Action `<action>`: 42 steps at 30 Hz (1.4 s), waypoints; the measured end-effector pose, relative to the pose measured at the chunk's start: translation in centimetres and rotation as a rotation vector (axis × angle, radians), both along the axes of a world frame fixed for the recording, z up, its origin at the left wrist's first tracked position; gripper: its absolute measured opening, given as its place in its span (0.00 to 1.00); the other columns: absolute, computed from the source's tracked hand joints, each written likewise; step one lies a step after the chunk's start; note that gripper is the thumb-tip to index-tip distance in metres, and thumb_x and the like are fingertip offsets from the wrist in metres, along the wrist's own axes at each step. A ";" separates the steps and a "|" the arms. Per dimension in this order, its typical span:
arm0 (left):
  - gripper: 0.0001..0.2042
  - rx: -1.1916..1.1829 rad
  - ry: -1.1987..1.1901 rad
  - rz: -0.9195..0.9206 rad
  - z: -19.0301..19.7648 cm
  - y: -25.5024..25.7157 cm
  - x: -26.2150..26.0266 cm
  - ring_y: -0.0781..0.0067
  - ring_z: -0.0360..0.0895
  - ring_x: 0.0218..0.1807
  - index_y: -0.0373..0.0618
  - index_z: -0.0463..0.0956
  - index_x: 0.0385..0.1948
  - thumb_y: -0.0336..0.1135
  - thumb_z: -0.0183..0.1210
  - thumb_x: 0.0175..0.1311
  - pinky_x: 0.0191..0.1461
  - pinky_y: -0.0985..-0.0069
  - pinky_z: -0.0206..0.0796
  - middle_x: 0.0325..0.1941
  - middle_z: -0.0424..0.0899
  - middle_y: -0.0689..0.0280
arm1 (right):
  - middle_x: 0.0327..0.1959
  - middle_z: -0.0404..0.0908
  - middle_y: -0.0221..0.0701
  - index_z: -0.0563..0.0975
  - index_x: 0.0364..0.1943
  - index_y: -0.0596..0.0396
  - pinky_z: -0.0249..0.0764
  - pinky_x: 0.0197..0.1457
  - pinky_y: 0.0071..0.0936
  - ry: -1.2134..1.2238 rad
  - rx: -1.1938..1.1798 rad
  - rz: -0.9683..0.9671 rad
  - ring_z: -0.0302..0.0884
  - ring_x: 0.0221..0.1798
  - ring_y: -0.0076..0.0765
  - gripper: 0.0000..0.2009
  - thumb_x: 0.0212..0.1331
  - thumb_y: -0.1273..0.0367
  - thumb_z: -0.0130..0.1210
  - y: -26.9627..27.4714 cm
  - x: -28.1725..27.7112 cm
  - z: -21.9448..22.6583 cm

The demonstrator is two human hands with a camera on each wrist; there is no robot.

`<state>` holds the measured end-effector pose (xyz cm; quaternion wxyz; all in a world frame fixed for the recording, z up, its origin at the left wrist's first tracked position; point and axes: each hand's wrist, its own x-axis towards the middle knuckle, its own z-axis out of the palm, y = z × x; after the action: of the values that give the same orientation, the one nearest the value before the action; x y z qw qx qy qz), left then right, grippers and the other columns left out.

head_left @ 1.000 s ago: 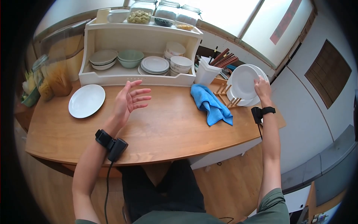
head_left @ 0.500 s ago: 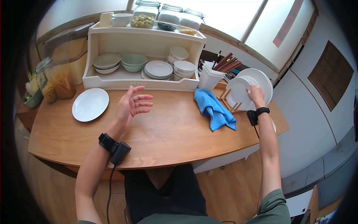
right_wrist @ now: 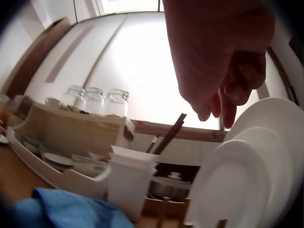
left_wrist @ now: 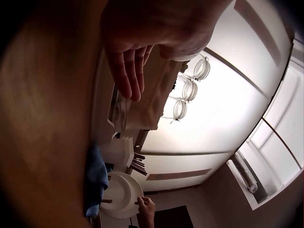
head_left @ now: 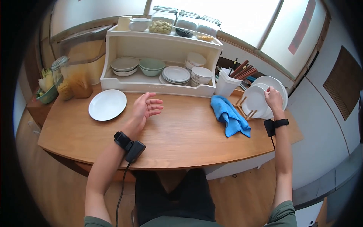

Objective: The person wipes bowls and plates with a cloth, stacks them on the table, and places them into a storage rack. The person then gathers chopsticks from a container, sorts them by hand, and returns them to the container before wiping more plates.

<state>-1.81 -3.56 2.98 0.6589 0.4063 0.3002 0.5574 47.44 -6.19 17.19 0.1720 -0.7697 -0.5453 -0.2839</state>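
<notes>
In the head view my left hand hangs over the wooden table with loosely bent, spread fingers and holds nothing; a white plate lies flat to its left. My right hand is beside the upper edge of white plates that stand upright in a wooden rack. In the right wrist view the fingers of that hand bend downward above and left of the plates' rims, with no plate visible between them. Three plates of differing size, the smallest in front, show there.
A blue cloth lies left of the rack, near a white holder of chopsticks. Behind the table's middle, a white shelf holds bowls and stacked plates, with glass jars on top. Pasta containers stand at the left.
My right hand gripped a raised plate a second ago; that plate now stands lower in the rack, and the fingers appear off it. My left hand keeps its pose. The head view has shifted.
</notes>
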 end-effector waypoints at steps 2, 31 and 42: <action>0.18 -0.008 0.023 0.037 0.0 0.2 -0.3 0.67 0.80 0.38 0.38 0.63 0.53 0.43 0.40 0.71 0.40 0.73 0.76 0.41 0.78 0.54 | 0.34 0.82 0.43 0.78 0.37 0.55 0.75 0.43 0.43 0.050 -0.061 0.125 0.80 0.40 0.52 0.15 0.56 0.58 0.58 0.5 -1.3 -0.8; 0.13 -0.144 0.909 0.248 -3.5 2.0 -25.5 0.77 0.69 0.10 0.38 0.75 0.27 0.41 0.57 0.62 0.10 0.80 0.59 0.16 0.76 0.65 | 0.43 0.79 0.42 0.70 0.53 0.47 0.76 0.47 0.43 0.056 -0.358 0.638 0.79 0.45 0.49 0.22 0.51 0.68 0.57 4.8 -20.7 -14.3; 0.15 -0.327 0.623 0.212 2.2 -3.4 -14.9 0.69 0.82 0.30 0.36 0.66 0.50 0.31 0.48 0.63 0.25 0.75 0.77 0.34 0.82 0.57 | 0.49 0.76 0.40 0.68 0.58 0.43 0.73 0.52 0.40 0.348 -0.174 0.913 0.75 0.50 0.49 0.26 0.50 0.73 0.56 3.4 -21.7 -12.3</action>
<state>-16.74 -6.99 5.17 0.5308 0.4126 0.6118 0.4168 25.73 -2.80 4.87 0.3023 -0.4998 -0.8116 -0.0005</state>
